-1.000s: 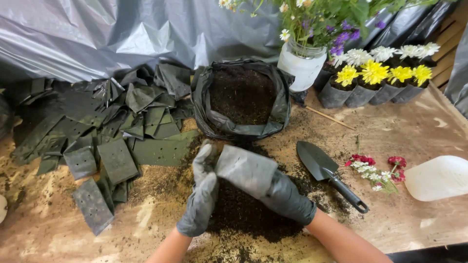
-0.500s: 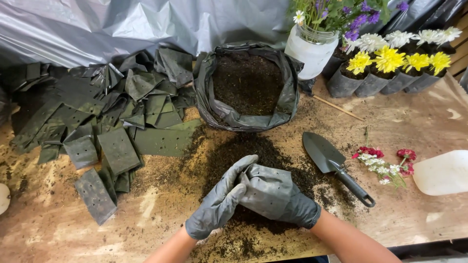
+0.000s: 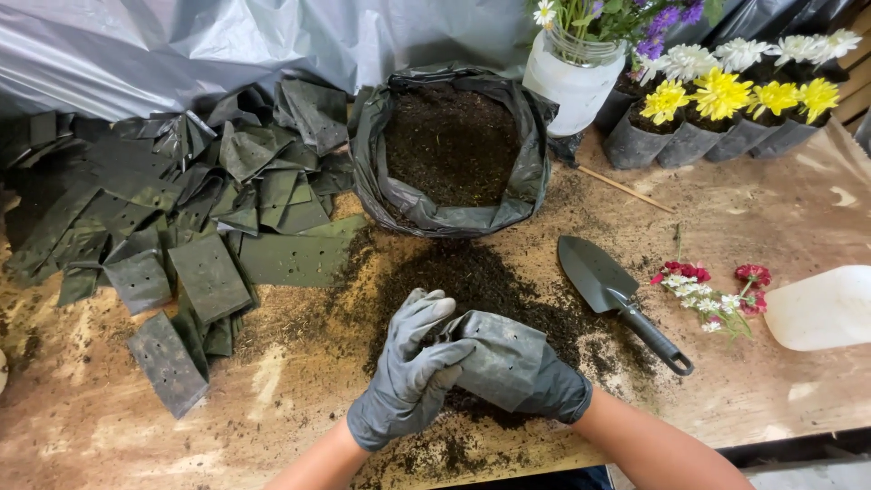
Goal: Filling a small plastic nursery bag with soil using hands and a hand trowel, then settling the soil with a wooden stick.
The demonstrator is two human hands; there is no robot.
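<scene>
Soil (image 3: 472,281) is lying in a dark loose heap on the wooden surface (image 3: 780,227), and over its near edge both gloved hands are holding a small black plastic grow bag (image 3: 494,349) with punched holes. The left hand (image 3: 413,372), in a grey glove, is curling its fingers over the bag's open end, gripping the plastic there. The right hand (image 3: 535,381), also gloved, is wrapping around the bag's body from the other side, closed on it.

Just behind the heap, a large black sack of soil (image 3: 451,150) is standing open with its rim rolled down. To the right of the heap, a black hand trowel (image 3: 617,299) is lying flat, blade pointing away from the person, and beside its handle a small cut sprig of red and white flowers (image 3: 712,295) is resting on the surface. A pale plastic container (image 3: 821,308) is lying at the right edge.

To the left, a scattered pile of flat empty grow bags (image 3: 181,227) is covering the surface. At the back right, a white jar of mixed flowers (image 3: 572,77) is standing next to a row of filled bags with yellow and white blooms (image 3: 726,113). Grey plastic sheeting (image 3: 181,45) is hanging behind everything.
</scene>
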